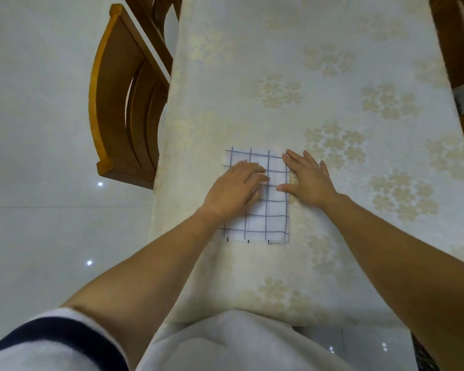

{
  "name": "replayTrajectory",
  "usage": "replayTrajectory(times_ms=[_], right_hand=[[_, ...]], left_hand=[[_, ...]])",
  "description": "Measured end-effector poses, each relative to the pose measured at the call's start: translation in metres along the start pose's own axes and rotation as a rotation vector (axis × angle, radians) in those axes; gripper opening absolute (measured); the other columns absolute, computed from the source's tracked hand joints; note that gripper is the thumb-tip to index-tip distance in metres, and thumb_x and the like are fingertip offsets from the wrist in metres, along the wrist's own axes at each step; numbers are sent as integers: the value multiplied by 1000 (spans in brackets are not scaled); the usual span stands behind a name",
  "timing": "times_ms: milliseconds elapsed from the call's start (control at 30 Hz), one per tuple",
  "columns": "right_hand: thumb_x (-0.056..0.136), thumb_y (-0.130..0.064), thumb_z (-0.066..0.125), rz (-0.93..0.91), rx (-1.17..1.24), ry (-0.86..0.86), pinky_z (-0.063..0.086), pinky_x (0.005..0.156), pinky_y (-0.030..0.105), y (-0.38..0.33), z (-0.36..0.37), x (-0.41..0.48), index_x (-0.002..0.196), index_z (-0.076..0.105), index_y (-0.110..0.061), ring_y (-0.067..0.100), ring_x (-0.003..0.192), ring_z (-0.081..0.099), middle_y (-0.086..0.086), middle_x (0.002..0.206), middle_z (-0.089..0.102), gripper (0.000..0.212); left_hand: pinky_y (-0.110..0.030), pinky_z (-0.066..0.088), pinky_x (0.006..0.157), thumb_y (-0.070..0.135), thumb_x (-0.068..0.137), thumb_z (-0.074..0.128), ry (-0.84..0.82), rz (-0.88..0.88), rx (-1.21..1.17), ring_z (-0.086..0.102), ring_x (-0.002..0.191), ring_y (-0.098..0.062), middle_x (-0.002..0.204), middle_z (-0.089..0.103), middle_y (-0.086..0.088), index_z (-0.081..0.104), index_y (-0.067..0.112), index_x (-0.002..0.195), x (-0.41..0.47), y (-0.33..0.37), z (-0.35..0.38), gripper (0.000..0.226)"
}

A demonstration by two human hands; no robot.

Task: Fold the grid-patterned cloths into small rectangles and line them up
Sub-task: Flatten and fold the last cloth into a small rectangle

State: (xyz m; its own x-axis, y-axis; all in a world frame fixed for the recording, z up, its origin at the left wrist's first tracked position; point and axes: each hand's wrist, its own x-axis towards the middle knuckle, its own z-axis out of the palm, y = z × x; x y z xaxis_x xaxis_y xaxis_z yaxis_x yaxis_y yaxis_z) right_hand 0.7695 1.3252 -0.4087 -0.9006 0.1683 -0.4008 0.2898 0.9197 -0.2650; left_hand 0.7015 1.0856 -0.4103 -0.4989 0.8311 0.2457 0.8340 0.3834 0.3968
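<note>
While left hand [236, 188] presses one folded grid cloth [276, 210] flat-fingered, right hand [308, 180] rests spread at its edge.

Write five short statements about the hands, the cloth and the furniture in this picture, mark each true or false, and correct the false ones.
1. The left hand rests on the grid cloth. True.
2. The right hand holds the cloth up in the air. False: it lies flat with fingers spread at the cloth's right edge.
3. The cloth is crumpled into a ball. False: it lies flat as a rectangle.
4. A wooden chair stands left of the table. True.
5. The table's covering is plain. False: it bears pale flower patterns.
</note>
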Motion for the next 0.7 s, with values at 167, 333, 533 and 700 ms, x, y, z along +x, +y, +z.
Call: replayTrajectory(times_ms=[167, 333, 533, 700], right_hand=[[93, -55, 57, 6, -32, -24, 3, 120, 59, -5, -4, -1, 158, 8, -34, 22, 154, -4, -16, 166, 1, 84], [93, -55, 57, 13, -15, -33, 2, 119, 60, -4, -1, 0, 158, 7, -36, 22, 154, -5, -17, 165, 0, 85], [88, -60, 60, 18, 59, -34, -5, 120, 59, -2, 2, -1, 158, 6, -38, 19, 153, -9, -19, 165, -2, 91], [98, -59, 43, -6, 155, -11, -8, 119, 58, 2, 3, -3, 158, 11, -37, 19, 153, -8, -18, 165, 1, 71]], left_hand=[[-42, 51, 94, 31, 97, 57, -212, 161, -25, 61, 115, -31, 124, 67, -10, 70, 6, 116, 9, 44, 49, 34], [-43, 31, 120, 45, 105, 36, -305, 90, 82, 34, 148, -28, 153, 46, -11, 47, 3, 147, -13, 48, 67, 61], [-37, -4, 126, 50, 107, 15, -410, 5, 13, -2, 156, -20, 168, 0, -6, 4, 13, 161, -33, 68, 59, 66], [-29, 5, 125, 34, 111, 25, -354, -153, -348, 6, 154, -9, 169, 6, 3, 11, 19, 162, -37, 88, 47, 55]])
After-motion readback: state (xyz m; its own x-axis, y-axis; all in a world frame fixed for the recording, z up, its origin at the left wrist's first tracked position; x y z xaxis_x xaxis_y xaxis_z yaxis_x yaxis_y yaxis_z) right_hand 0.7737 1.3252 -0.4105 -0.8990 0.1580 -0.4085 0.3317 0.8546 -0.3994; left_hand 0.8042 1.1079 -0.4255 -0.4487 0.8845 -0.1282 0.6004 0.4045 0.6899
